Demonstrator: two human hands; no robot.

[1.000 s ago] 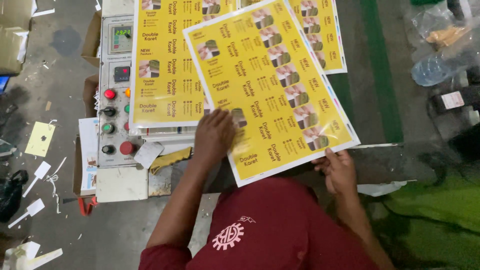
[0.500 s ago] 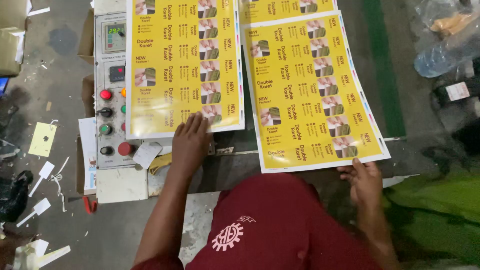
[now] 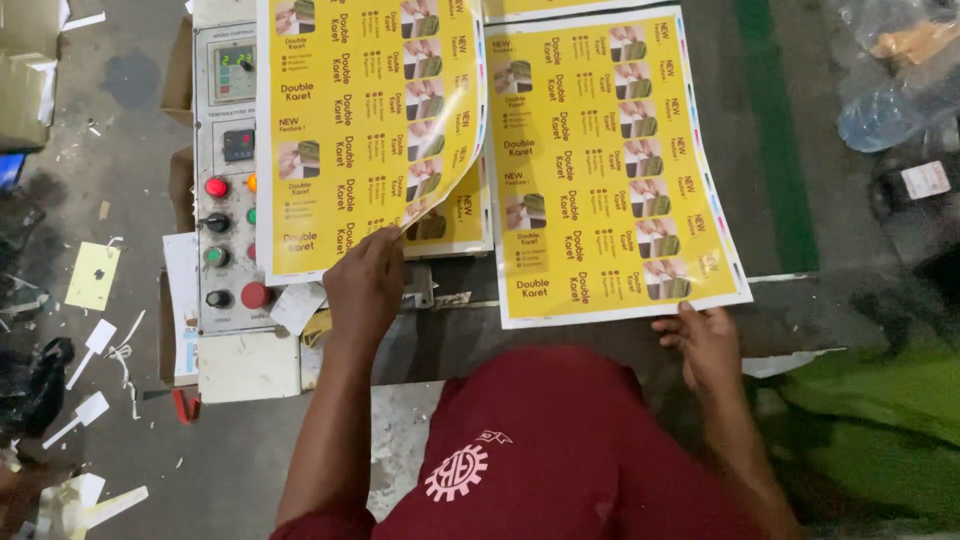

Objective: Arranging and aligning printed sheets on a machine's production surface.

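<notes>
**Yellow printed sheets under two hands**

Yellow glossy paper fills the upper middle of the frame. The left hand (image 3: 365, 290) sits just below centre left, and its grip is pinched together on the lower right corner of the top sheet (image 3: 365, 120), which curls up and away from the stack of sheets (image 3: 455, 225) beneath it. That lifted sheet carries rows of small pictures and dark lettering, and its curled edge runs up the middle of the frame.

To the right lies a second sheet (image 3: 610, 160), flat on the worktop (image 3: 800, 130), tilted a little so that its lower right corner points toward the lower right. The right hand (image 3: 705, 345) rests at the near edge of this sheet, fingers spread and laid flat, touching the white border without closing on it; its grip stands apart.

Left of the stack, a grey control panel (image 3: 228, 180) shows a small display at the top, then red and green buttons and black knobs lower down. A green stripe (image 3: 775, 130) runs up the worktop in the upper right, and a clear plastic bottle (image 3: 890, 105) lies beyond it near the right edge. Paper scraps (image 3: 95, 275) are scattered on the floor at the left. A dark red shirt (image 3: 560, 450) with a white emblem fills the bottom centre.
</notes>
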